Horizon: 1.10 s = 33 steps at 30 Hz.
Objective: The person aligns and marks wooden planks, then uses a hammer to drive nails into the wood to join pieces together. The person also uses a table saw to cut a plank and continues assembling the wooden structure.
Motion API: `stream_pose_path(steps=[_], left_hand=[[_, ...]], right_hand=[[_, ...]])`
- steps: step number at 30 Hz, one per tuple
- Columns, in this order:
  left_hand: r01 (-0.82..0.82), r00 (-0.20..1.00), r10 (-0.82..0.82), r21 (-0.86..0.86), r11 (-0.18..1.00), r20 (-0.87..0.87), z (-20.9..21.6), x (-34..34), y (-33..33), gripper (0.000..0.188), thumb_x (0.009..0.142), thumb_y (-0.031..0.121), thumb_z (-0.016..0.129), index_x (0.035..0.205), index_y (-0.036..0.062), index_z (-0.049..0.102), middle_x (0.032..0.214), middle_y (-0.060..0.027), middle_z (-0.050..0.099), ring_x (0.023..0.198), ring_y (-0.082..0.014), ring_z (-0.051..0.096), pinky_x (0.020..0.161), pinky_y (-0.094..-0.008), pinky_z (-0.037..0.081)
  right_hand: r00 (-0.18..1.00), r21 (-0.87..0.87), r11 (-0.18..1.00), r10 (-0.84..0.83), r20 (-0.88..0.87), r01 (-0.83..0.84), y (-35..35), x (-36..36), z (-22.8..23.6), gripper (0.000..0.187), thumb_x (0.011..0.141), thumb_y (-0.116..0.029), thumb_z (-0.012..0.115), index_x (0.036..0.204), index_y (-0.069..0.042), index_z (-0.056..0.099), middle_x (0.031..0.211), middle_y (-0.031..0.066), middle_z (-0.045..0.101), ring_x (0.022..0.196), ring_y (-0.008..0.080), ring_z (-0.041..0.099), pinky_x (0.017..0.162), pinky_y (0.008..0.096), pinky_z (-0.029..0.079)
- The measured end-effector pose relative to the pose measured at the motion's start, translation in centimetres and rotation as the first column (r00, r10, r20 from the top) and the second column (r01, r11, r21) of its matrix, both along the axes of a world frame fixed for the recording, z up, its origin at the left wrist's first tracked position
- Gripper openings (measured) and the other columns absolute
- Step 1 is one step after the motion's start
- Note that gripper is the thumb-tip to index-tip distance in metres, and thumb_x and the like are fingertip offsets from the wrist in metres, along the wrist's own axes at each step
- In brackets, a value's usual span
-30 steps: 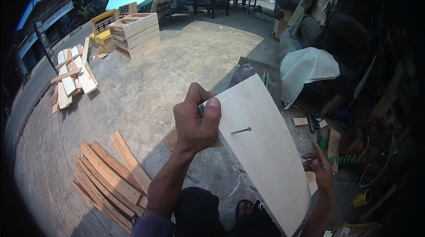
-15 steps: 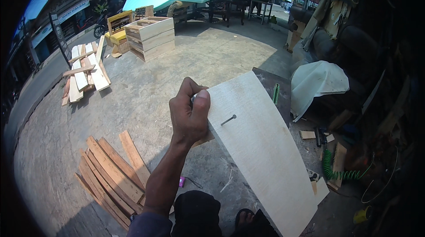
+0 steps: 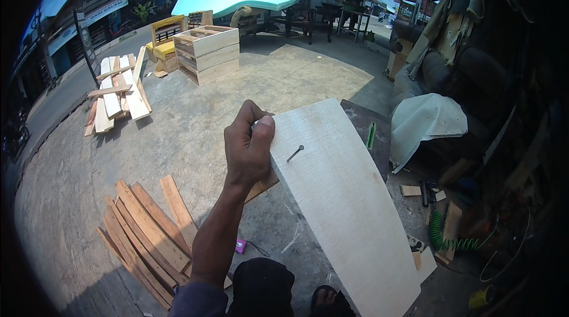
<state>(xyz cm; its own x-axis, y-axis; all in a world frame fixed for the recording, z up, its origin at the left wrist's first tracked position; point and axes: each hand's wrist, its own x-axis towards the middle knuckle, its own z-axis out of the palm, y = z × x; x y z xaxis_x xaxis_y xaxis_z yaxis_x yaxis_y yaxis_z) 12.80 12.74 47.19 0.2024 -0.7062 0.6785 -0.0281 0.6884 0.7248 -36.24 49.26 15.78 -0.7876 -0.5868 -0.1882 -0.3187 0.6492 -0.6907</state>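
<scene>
My left hand [image 3: 249, 145] is closed on the far left edge of a pale wooden board [image 3: 349, 198], with the thumb lying along the edge. The board slants from my grip down toward the lower right, broad face up. A single nail [image 3: 295, 153] shows on that face, a little right of my thumb. Whether it lies loose or stands partly driven in, I cannot tell. Under the board's far right side is a dark flat surface [image 3: 373, 121] with a narrow green-edged object [image 3: 371, 136] on it. My right hand is not in view.
Curved reddish planks [image 3: 148, 228] lie at the lower left, with a pink tape measure [image 3: 240, 246] beside my forearm. Farther off are a stack of pale boards [image 3: 115, 95] and a slatted crate [image 3: 213, 53]. A coiled green hose [image 3: 438, 231] lies at right.
The board and my left hand have shifted slightly left in the picture, and the nail with them. My grip stays the same.
</scene>
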Motion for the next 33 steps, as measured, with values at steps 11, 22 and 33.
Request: stream_pose_path(steps=[11,22,33], left_hand=[[0.022,0.999,-0.021,-0.012,1.0,0.039,-0.2,-1.9,1.8,0.025,0.094,0.022,0.059,0.082,0.0003,0.058,0.062,-0.0027,0.054,0.06,-0.0082,0.047,0.055,-0.0292,0.04],[0.088,0.991,-0.098,0.102,0.991,0.095,0.0,-1.7,3.1,0.025,0.093,0.024,0.056,0.083,0.0018,0.053,0.074,-0.0059,0.063,0.069,-0.0101,0.052,0.063,-0.0311,0.044],[0.04,0.997,-0.039,-0.024,0.999,0.059,-0.3,-1.2,2.1,0.026,0.095,0.024,0.059,0.084,0.0003,0.058,0.061,-0.0054,0.058,0.055,-0.0094,0.05,0.051,-0.0316,0.041]], right_hand=[[0.713,-0.293,0.653,0.598,-0.366,-0.698,-10.4,13.1,35.0,0.055,0.108,-0.031,0.049,0.148,0.005,0.044,0.076,0.006,0.059,0.059,0.0085,0.055,0.052,0.0257,0.045],[0.092,0.062,0.276,0.512,-0.854,-0.959,-16.4,21.2,39.9,0.061,0.097,-0.007,0.06,0.154,0.004,0.042,0.093,0.0238,0.071,0.076,0.0301,0.072,0.068,0.0421,0.058],[0.09,0.001,0.212,0.418,-0.904,-0.977,-17.3,22.5,39.9,0.056,0.102,-0.013,0.058,0.151,0.009,0.042,0.098,0.0214,0.072,0.073,0.0267,0.072,0.065,0.0373,0.057]])
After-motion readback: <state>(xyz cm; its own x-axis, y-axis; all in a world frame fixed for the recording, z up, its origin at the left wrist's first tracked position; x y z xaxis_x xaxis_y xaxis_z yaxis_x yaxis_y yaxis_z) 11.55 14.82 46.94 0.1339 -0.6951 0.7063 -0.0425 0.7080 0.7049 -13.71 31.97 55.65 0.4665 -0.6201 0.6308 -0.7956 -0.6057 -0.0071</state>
